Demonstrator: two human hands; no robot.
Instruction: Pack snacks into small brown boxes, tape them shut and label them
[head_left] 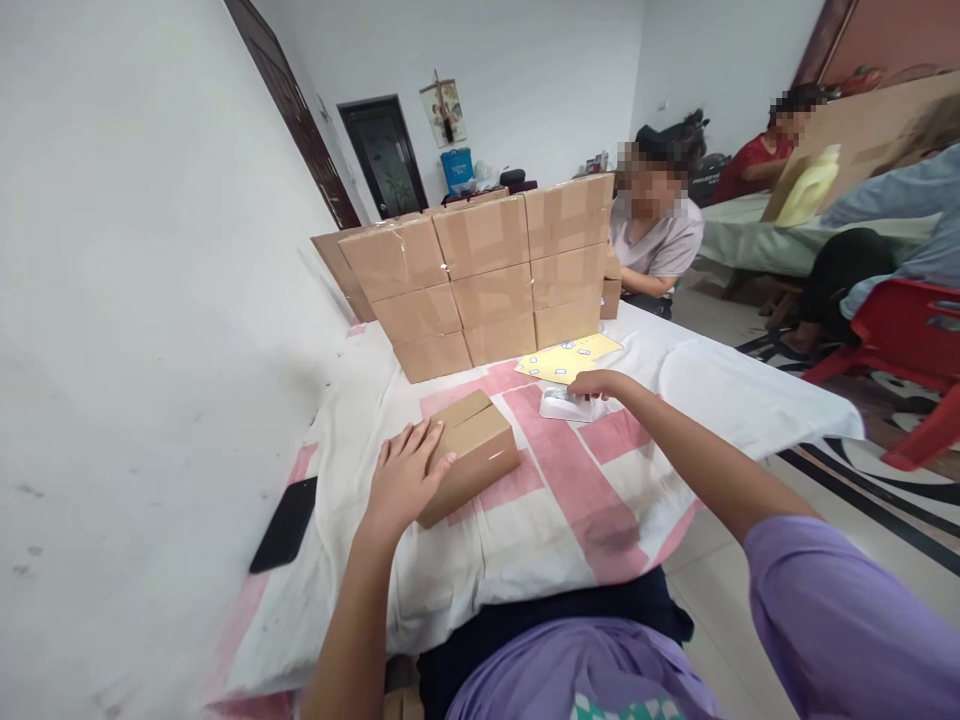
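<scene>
My left hand [409, 470] lies flat on the near left side of a closed brown cardboard box [487, 455], its fingers spread across the top. The box rests on the cloth-covered table. To the right of it stands a small white tape dispenser [556, 408] with a clear roll. My right hand [596, 384] is stretched out over the dispenser's right end, fingers closed and curled down at it. Whether they pinch the tape end or the dispenser itself is hard to see.
Taped brown boxes [491, 280] are stacked as a wall along the table's far side. Before them lies a yellow patterned sheet [574, 358]. A black phone [285, 525] lies by the left wall. A person [664, 235] sits behind the stack; a red chair [907, 340] stands at right.
</scene>
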